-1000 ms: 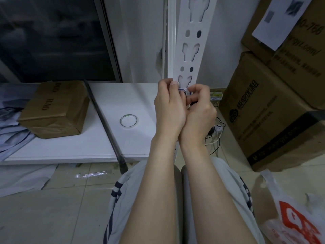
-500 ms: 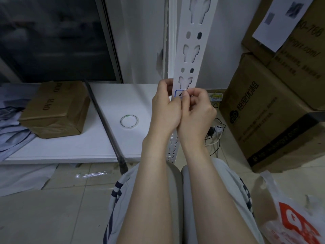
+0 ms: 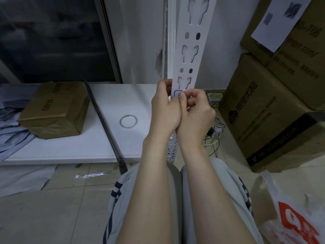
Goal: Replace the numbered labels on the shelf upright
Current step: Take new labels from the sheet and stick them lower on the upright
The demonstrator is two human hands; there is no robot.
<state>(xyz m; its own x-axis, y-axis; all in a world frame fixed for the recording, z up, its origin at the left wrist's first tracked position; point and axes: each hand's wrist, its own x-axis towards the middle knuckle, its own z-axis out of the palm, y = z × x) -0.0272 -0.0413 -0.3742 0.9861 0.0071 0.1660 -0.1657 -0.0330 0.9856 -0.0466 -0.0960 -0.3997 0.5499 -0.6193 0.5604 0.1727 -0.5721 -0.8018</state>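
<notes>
Seated over floor tiles, with shelf upright [image 3: 191, 41] propped steeply between the knees and leaning away, top out of frame. Presumably set so to bring the working face close and take its weight off both grips.

Clamping the upright's left edge with left grip [image 3: 165, 110]: fingers curled round behind, thumb side on the front face. Judged a brace against twisting while the sticker is worked.

Pinching at the right edge of numbered label [image 3: 177, 93] with right grip [image 3: 195, 113], fingertips drawn together on it, remaining fingers curled. Found the label on the upright's front face, just below a keyhole slot, between the two grips; blue-bordered, digit half covered, not legible. Cannot tell whether peeling off or pressing down; no lifted corner visible.

Noted tape roll [image 3: 128, 121] lying flat on white bench [image 3: 70, 148], near the left forearm, apart from brown box [image 3: 52, 110] and black rod [image 3: 103, 120]. Probably parked within reach for fixing labels.

Noted also stacked cartons [image 3: 263, 111] at right and plastic bag [image 3: 290, 217] by the right knee; not involved.

Next move, by judgement: needs either a slow, flat pull or a firm rub along the edge. Risks a torn or creased sticker if hurried, or a slip of the upright if the left clamp slackens.
</notes>
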